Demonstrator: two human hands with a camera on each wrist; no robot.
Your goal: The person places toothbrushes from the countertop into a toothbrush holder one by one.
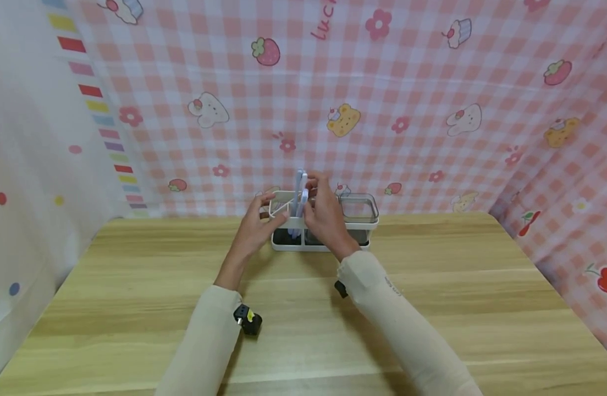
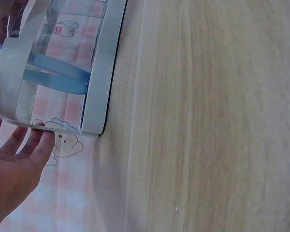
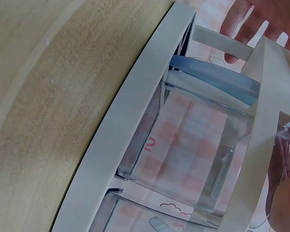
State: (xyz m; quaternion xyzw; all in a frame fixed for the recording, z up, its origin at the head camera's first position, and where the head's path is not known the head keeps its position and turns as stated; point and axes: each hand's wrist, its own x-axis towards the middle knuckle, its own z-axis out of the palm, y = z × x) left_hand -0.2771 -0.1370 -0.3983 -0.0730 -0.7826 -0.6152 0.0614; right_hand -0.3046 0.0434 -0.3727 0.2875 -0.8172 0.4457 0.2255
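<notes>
A white two-tier holder [image 1: 323,247] stands at the back of the table with clear cups in it. My left hand [image 1: 256,225] grips its left end, thumb in front and fingers behind the upper frame. Pale blue and lavender toothbrushes [image 1: 297,192] lean upright in the left slot; their handles [image 2: 58,79] reach down to the base. My right hand [image 1: 325,212] is just right of the toothbrushes, its thumb and fingers around the rim of the middle clear cup [image 3: 183,145]. The hand partly hides that cup in the head view. Another clear cup [image 1: 360,208] sits in the right slot.
The wooden table [image 1: 293,341] extends in front of the holder and to both sides. Behind it hangs a pink checked curtain [image 1: 293,88], close to the holder's back. A white dotted curtain [image 1: 26,165] hangs at the left.
</notes>
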